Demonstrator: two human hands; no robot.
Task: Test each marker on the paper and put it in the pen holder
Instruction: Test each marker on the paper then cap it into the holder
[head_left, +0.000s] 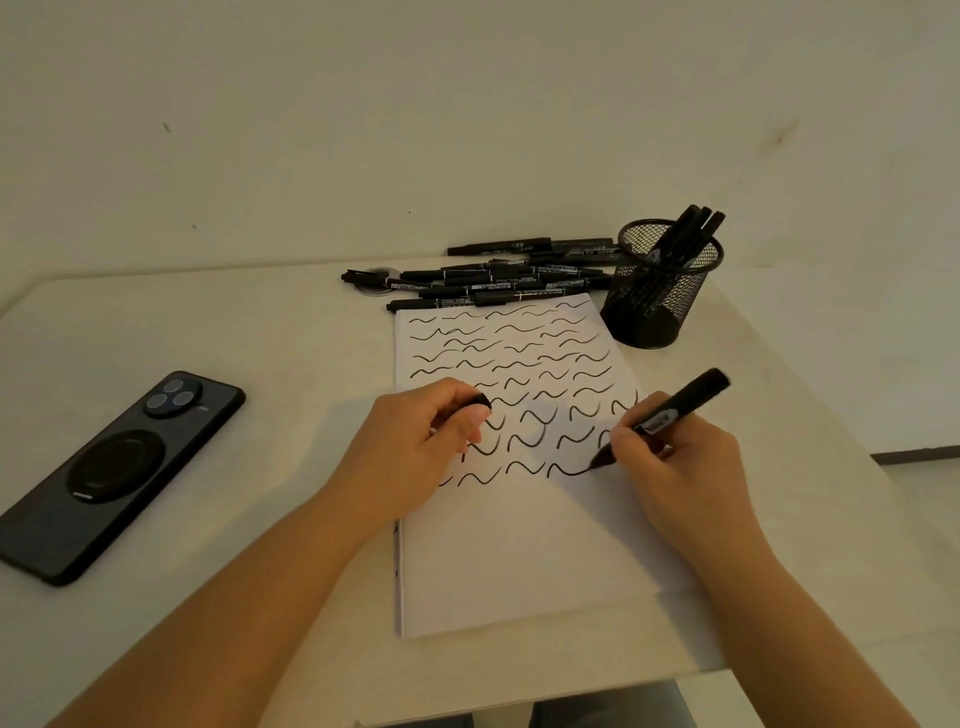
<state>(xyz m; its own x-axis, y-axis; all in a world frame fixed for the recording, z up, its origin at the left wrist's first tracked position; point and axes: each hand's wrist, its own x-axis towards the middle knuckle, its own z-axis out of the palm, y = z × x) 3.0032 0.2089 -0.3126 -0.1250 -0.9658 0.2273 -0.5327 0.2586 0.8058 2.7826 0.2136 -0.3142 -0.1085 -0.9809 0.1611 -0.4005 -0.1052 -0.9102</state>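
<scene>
A white sheet of paper (524, 551) lies on the table, its upper half covered in rows of black wavy strokes. My right hand (675, 467) grips a black marker (675, 413) with its tip on the paper at the end of a fresh squiggle in the lowest row. My left hand (415, 447) rests on the paper's left side and holds the marker's black cap (480, 401) between thumb and fingers. A pile of several black markers (493, 280) lies beyond the paper's top edge. The black mesh pen holder (657, 291) stands at the paper's upper right with three markers in it.
A black phone (119, 473) lies face down on the left of the white table (234, 332). A small clear round object (376, 280) sits under the left end of the marker pile. The wall runs right behind the table; the table's front edge is near my forearms.
</scene>
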